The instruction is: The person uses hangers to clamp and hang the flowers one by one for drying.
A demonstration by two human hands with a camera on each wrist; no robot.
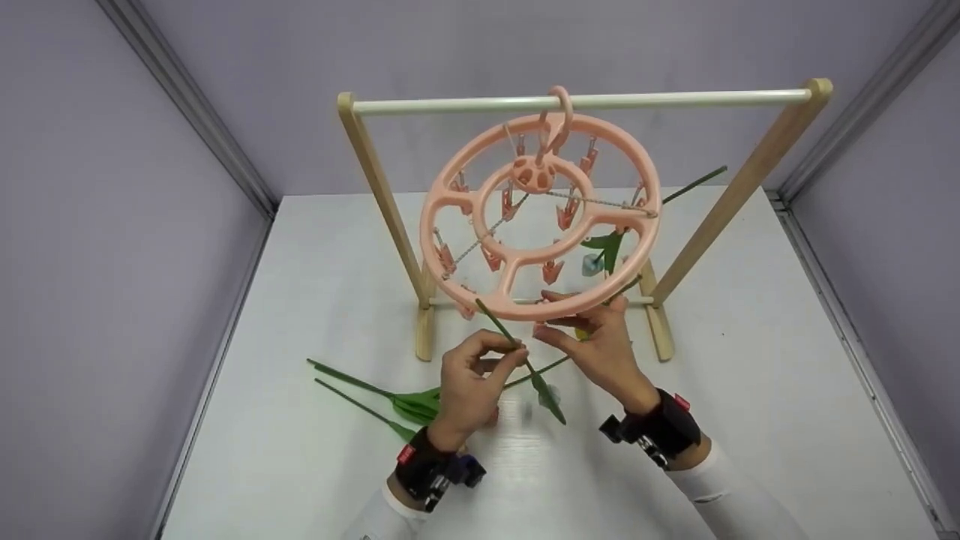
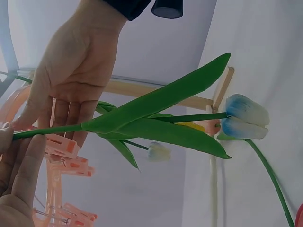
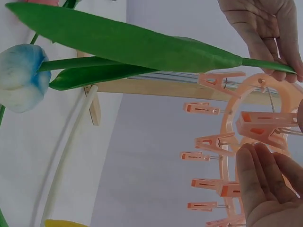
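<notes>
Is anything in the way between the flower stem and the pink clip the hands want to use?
Nothing visible blocks it. The left hand pinches the tulip stem just below the pink clip hanger, and the right hand reaches for a clip on the rim beside it. Only open air shows between stem and clip.

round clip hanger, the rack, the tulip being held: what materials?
Round clip hanger: looks like moulded plastic, matte salmon, one-piece spokes. Rack: likely pale unfinished wood, rail possibly painted. Tulip held by the left hand: seemingly artificial, fabric-like petals, uniform plastic-looking stem.
</notes>
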